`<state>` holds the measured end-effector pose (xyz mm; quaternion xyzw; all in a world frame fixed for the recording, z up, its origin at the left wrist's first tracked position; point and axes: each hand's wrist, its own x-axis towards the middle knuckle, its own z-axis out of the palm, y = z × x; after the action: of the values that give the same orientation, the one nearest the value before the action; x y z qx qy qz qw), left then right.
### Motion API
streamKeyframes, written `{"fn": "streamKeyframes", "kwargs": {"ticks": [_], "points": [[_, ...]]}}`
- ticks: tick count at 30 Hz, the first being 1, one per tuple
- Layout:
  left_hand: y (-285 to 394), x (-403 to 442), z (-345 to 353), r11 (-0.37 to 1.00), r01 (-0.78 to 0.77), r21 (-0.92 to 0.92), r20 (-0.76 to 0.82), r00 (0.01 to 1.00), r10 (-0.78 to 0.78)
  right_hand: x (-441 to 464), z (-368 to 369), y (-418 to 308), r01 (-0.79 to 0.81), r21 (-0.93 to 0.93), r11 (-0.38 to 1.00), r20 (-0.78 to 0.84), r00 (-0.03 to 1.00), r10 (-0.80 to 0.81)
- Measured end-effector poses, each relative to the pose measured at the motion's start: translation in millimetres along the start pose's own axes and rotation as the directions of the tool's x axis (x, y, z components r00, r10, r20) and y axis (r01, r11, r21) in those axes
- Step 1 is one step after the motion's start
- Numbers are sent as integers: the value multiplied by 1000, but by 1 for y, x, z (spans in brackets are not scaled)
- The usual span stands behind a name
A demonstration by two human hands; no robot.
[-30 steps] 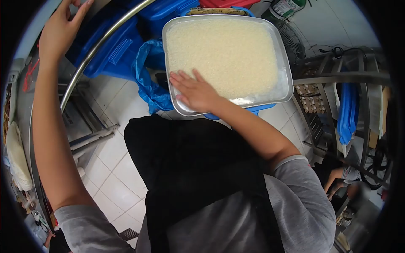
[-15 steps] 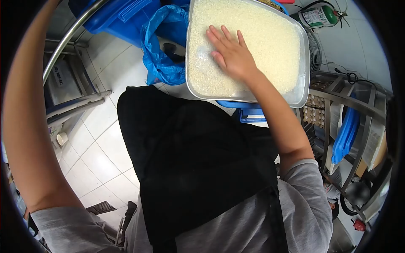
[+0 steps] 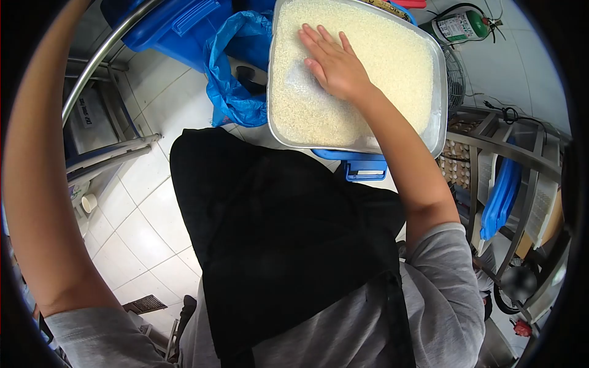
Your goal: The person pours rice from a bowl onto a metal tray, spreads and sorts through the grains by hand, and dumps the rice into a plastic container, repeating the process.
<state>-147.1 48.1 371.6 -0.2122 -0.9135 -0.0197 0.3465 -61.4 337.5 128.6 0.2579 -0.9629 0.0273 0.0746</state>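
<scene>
My right hand (image 3: pixel 336 66) lies palm down on white rice (image 3: pixel 392 58), with fingers stretched and the thumb apart. The rice fills a rectangular metal tray (image 3: pixel 441 101). Just left of the thumb, a thin patch shows what looks like the pale tray bottom through the grains. My left arm (image 3: pixel 46 184) reaches up past the upper left edge of the view, so its hand is out of sight.
A blue plastic bag (image 3: pixel 224 92) stands open left of the tray, beside a blue bin (image 3: pixel 169 37). Under the tray is a blue container (image 3: pixel 366 170). Metal shelving (image 3: pixel 515 147) with egg trays (image 3: pixel 455 162) stands right. A green cylinder (image 3: pixel 460 27) is at upper right.
My right hand has slid a little farther from me over the rice, leaving the thin patch beside its thumb more exposed. The left arm stays raised.
</scene>
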Motion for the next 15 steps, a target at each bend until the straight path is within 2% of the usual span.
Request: {"fn": "streamKeyframes", "kwargs": {"ticks": [1,2,3,4,6,9,10,14,15], "points": [[-1,0,1,1000,-6,16,-19,1000,6,0,2,0,-2,-1,1000,-5,1000,2],[-3,0,2,999,-12,33,-38,999,13,-1,4,-2,73,4,997,48,996,-73],[-5,1,2,1000,12,-12,-17,1000,-12,-2,5,-4,146,13,989,100,984,-147],[-4,2,2,998,35,-57,5,999,-35,-8,4,-9,143,11,990,95,985,-144],[4,-2,-4,1000,2,-11,-8,1000,-2,-24,2,-18,218,116,969,169,957,-235],[1,2,3,999,-16,42,-24,1000,17,-18,-4,-9,229,131,965,140,959,-247],[1,2,5,999,-12,47,-24,1000,13,-6,-7,-2,192,87,977,99,975,-201],[11,2,0,999,27,23,-8,1000,-26,34,13,25,209,-25,978,96,974,-206],[18,-1,-2,997,1,71,-20,1000,0,33,14,23,204,-24,979,88,976,-202]]}}
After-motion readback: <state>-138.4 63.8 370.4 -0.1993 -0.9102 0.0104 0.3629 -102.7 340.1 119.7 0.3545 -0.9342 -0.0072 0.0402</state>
